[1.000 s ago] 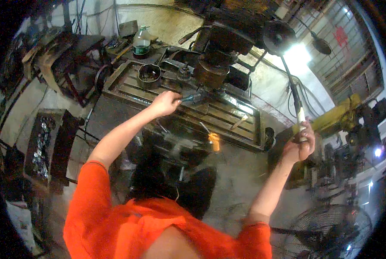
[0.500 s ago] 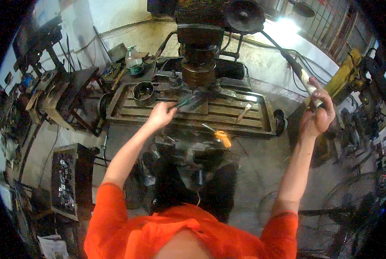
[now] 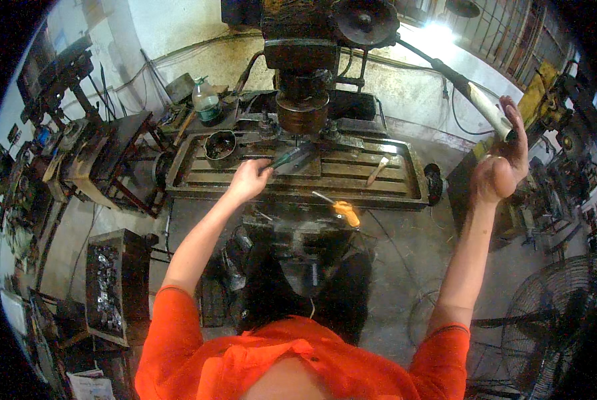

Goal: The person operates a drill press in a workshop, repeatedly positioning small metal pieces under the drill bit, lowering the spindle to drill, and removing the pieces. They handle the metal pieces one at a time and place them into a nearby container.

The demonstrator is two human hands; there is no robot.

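Note:
My left hand (image 3: 250,181) is closed around a green-handled tool (image 3: 286,158). The tool's dark far end lies under the drill spindle (image 3: 302,110), over the slotted machine table (image 3: 245,181); its exact kind I cannot make out. At the right, my raised right hand (image 3: 502,157) has its fingers stretched upward. It rests by the end of a white-sleeved lever (image 3: 488,113) that runs down from the machine head, seemingly touching it with palm and fingers. A small brush (image 3: 377,171) lies on the right part of the table.
On the table's left stands a round tin (image 3: 220,147) of dark bits. A yellow air gun (image 3: 345,213) sits at the table's front. Left of me is a bin of metal parts (image 3: 106,287); a bottle (image 3: 206,103) stands behind. A fan (image 3: 555,317) is at lower right.
My right hand's fingers have uncurled from around the lever's white sleeve and now point up. The left hand keeps its hold on the green-handled tool in nearly the same place.

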